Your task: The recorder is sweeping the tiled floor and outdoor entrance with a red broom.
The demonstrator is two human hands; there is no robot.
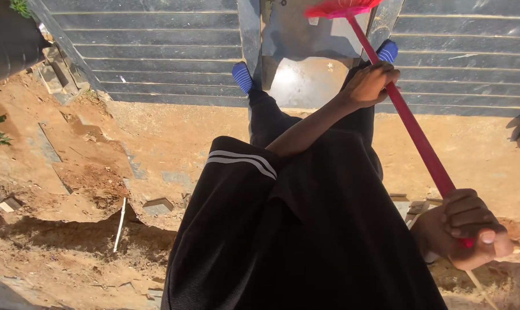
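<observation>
Gripping: both hands are on one red broom handle [412, 123], which runs on a slant from the lower right up to the top middle.
Left hand [372, 83]: reaches out across the body with a bare forearm, fingers curled tight round the handle partway up — a full clench.
Right hand [469, 229]: down at the lower right, close to the body, fingers wrapped round the handle's near end, thumb laid on top.
Broom head [340, 8]: red-pink bristles at the very top edge, cut off by the frame, over a shiny metal panel [306, 74].
Feet [243, 77]: blue slippers, one either side of that panel, standing on dark ribbed sheeting [156, 51].
Clothing: black trousers and a black top with white stripes on the left sleeve [237, 161].
Ground [88, 166]: reddish-brown earth far below, rough and sunlit — a thin pale stick [120, 224] lies on it at the left.
</observation>
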